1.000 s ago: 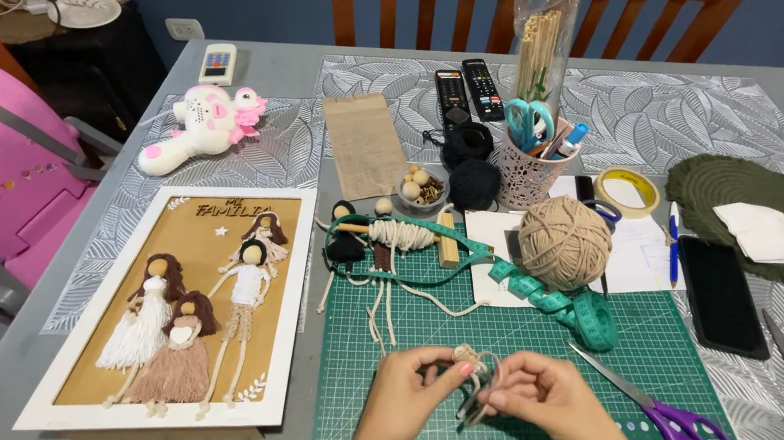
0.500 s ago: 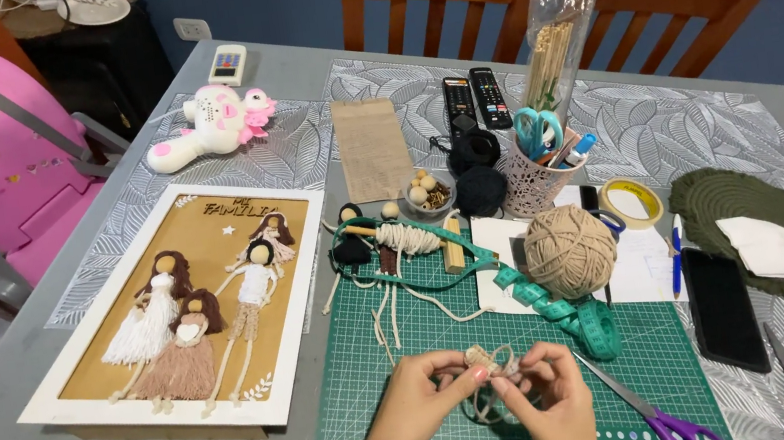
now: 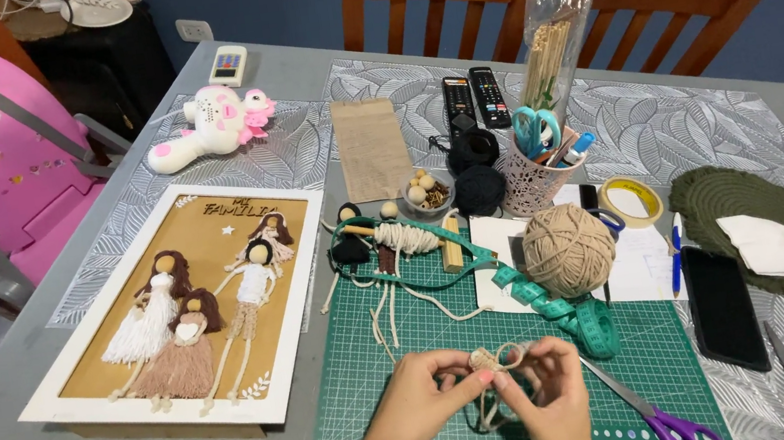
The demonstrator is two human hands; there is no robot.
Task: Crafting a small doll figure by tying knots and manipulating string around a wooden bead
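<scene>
both hands work low over the green cutting mat (image 3: 409, 349) at the near edge of the grey surface (image 3: 292, 72). the left hand (image 3: 426, 402) and the right hand (image 3: 551, 391) each pinch a small knotted bundle of beige cord (image 3: 493, 360) held between them, its loose ends hanging down. a ball of twine (image 3: 568, 249) and a teal measuring tape (image 3: 566, 313) lie just beyond, purple-handled scissors (image 3: 666, 424) to the right, a framed doll picture (image 3: 192, 307) to the left.

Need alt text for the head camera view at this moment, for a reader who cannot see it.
Two hands, left hand and right hand, pinch a small bundle of beige cord over a green cutting mat. Beyond it lie a ball of twine, a green tape measure and purple scissors; a framed yarn-doll picture sits to the left.
</scene>
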